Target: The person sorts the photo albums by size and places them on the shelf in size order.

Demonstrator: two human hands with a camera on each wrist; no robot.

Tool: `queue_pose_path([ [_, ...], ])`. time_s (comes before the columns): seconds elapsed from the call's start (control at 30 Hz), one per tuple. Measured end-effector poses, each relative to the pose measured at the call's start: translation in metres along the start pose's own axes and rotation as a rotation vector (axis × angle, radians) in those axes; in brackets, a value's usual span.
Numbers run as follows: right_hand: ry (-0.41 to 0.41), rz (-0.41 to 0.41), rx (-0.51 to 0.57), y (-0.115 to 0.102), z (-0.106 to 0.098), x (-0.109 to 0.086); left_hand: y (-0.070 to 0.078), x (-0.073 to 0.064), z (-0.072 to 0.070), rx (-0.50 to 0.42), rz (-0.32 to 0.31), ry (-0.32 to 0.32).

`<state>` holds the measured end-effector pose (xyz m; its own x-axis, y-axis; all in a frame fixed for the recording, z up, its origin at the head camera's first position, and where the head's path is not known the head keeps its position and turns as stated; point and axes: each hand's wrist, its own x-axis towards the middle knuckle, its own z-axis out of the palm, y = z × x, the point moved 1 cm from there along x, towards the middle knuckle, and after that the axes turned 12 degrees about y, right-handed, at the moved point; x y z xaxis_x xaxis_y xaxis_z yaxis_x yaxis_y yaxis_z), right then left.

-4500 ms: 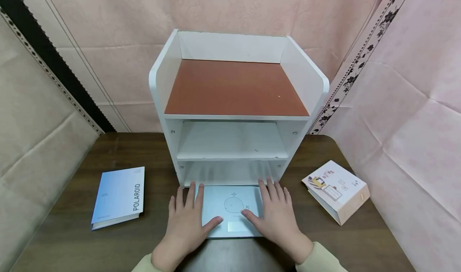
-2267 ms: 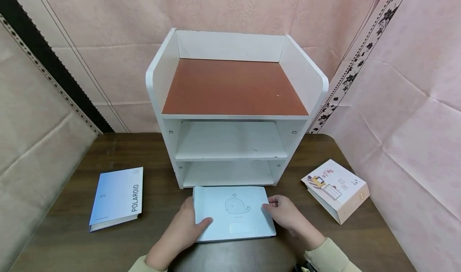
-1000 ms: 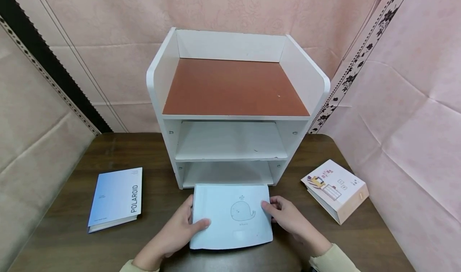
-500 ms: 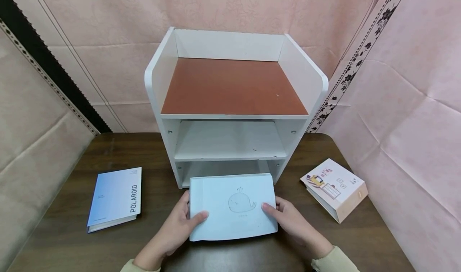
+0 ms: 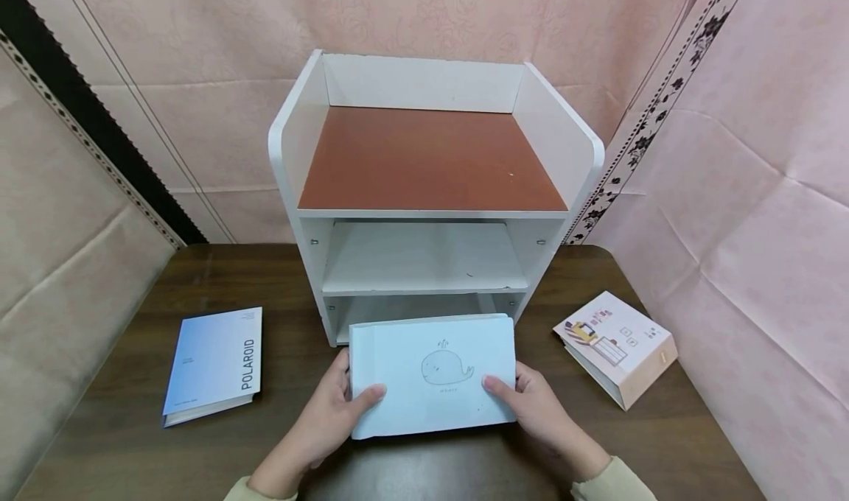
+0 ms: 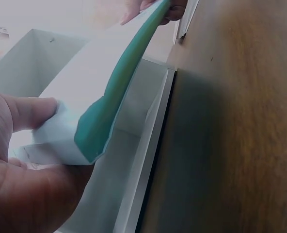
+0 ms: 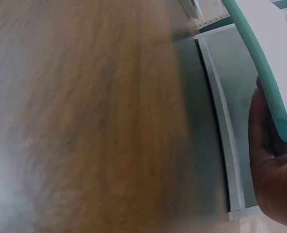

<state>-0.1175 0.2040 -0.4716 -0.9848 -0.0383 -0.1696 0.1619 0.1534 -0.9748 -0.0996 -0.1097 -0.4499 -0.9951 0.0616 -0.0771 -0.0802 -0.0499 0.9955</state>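
Both hands pinch the whale-print booklet [image 5: 432, 374] by its side edges, left hand [image 5: 325, 416] and right hand [image 5: 540, 412] each in a thumb-on-top grip, above the bench [image 5: 119, 435] before the white shelf unit [image 5: 431, 191]. The left wrist view alone shows its teal edge [image 6: 119, 92].

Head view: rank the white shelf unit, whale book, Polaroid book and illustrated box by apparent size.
1. white shelf unit
2. whale book, lifted nearer the camera
3. Polaroid book and illustrated box look alike; unranked.

A dark wooden table [image 5: 133, 442] carries a white shelf unit [image 5: 424, 265], a Polaroid book [image 5: 214, 362] and a pictured box [image 5: 617, 348]
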Motion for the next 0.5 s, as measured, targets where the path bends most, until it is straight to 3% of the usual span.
queue_pose_path([
  [0.33,0.091,-0.134,-0.037,-0.025,-0.006,-0.001,0.008,0.001,0.004,-0.017,0.031,-0.007],
  [0.5,0.145,-0.168,-0.04,-0.036,-0.009,0.002,0.008,0.003,0.006,-0.019,0.052,-0.042],
])
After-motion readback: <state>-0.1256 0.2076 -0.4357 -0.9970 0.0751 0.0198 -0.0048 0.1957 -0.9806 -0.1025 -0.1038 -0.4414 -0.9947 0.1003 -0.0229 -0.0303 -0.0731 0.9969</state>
